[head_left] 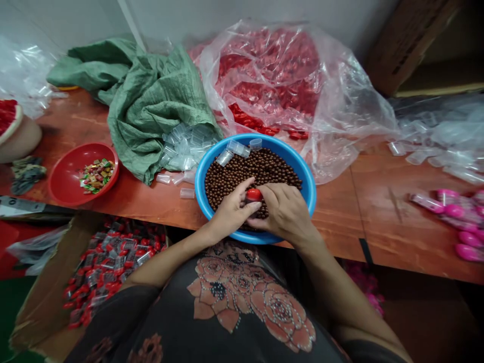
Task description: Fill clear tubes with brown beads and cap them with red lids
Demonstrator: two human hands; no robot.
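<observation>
Both hands meet over a blue basin [312,201] of small round brown balls [234,174]. Between my fingers is a small container with a shiny red cap [253,194]; its body is mostly hidden. My left hand [234,210] grips it from the left, thumb and fingers around it. My right hand [285,205] closes on it from the right, fingers at the cap. A few clear plastic tubes [238,148] lie on the balls at the basin's far side. More clear tubes [189,143] are heaped left of the basin, by a green cloth sack [151,101].
Behind the basin sits a clear bag of red caps [264,75]. A red bowl [60,176] with small colourful pieces stands left. Below the table edge, a cardboard box [49,287] holds red-capped containers [109,262]. Pink-capped tubes [454,206] lie at right.
</observation>
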